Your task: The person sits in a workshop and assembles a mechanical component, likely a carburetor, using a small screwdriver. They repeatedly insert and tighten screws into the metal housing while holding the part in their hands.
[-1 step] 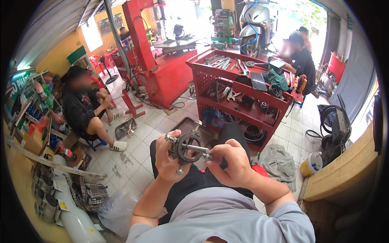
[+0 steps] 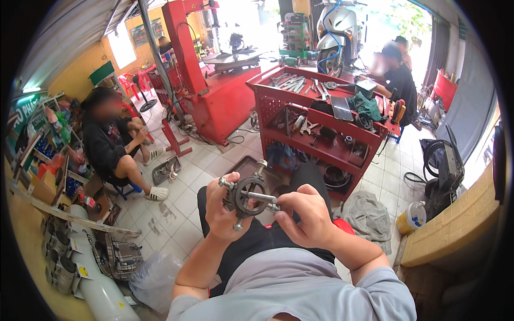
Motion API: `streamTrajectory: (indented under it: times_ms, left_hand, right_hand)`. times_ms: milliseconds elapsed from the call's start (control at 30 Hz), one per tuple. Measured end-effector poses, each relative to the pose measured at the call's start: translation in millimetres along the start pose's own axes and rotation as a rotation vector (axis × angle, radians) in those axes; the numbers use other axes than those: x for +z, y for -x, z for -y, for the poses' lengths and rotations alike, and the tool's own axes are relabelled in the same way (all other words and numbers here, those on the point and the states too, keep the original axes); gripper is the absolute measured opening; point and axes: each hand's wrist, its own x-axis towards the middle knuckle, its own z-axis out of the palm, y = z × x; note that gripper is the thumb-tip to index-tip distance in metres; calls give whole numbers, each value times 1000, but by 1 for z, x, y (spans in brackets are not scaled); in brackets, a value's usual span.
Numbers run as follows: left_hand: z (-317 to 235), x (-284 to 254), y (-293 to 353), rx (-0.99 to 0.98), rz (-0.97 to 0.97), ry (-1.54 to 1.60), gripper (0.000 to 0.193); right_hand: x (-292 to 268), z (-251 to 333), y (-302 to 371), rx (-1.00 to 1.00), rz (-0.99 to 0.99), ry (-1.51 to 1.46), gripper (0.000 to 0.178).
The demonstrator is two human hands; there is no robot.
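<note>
My left hand [image 2: 217, 212] is closed around a ring-shaped metal tool [image 2: 239, 197], held up above my lap. The tool has a dark round ring with silver bolts sticking out at its rim. A thick silver rod [image 2: 260, 197] passes through the ring's middle and points toward my right hand [image 2: 306, 218]. Between thumb and fingertips that hand pinches a smaller silver bolt [image 2: 272, 207] just below the rod's end. Its far end is partly hidden by the ring, so I cannot tell how it joins the tool.
A red tool cart [image 2: 316, 128] with wrenches stands ahead. On the floor are a metal tray [image 2: 249, 167], a grey cloth [image 2: 364, 214] and a clear bucket [image 2: 411, 218]. A seated person [image 2: 110, 134] is at left, another person [image 2: 399, 80] behind the cart.
</note>
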Motion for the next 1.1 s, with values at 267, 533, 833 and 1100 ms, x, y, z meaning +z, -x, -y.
streamTrajectory:
  times_ms: [267, 533, 833, 1100]
  left_hand:
    - [0, -1, 1, 7, 21, -12, 26]
    - [-1, -1, 1, -2, 26, -19, 28]
    - [1, -1, 3, 21, 13, -6, 25]
    - [-2, -2, 0, 15, 55, -30, 21]
  right_hand:
    - [3, 3, -1, 22, -80, -25, 20]
    - [5, 4, -1, 62, -104, -71, 25]
    - [4, 3, -2, 57, -87, -58, 27]
    - [0, 2, -4, 24, -47, -56, 29]
